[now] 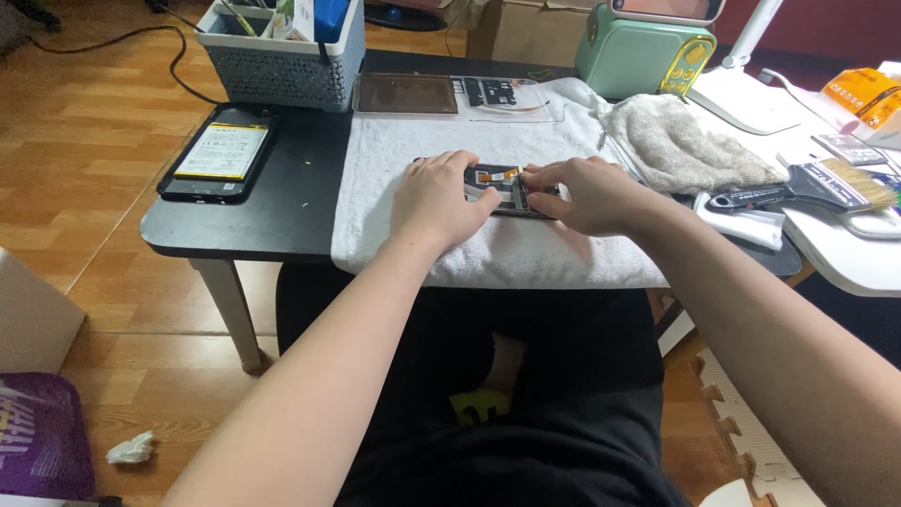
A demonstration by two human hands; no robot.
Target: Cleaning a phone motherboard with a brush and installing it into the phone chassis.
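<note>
An opened phone body [504, 186] with bare circuitry and an orange flex strip lies on a white towel [488, 150] spread over a low black table [282, 207]. My left hand [439, 199] rests on the phone's left end, fingers curled over its edge. My right hand [582, 192] presses down on the right end, with fingertips on the internals. Most of the phone is hidden beneath both hands.
A second opened phone showing its battery [221, 155] lies at the table's left. A grey basket [282, 52] stands behind it, with a screen panel and parts [441, 94] beside it. To the right are a crumpled cloth [690, 145], a brush [817, 188] and a green box [643, 47].
</note>
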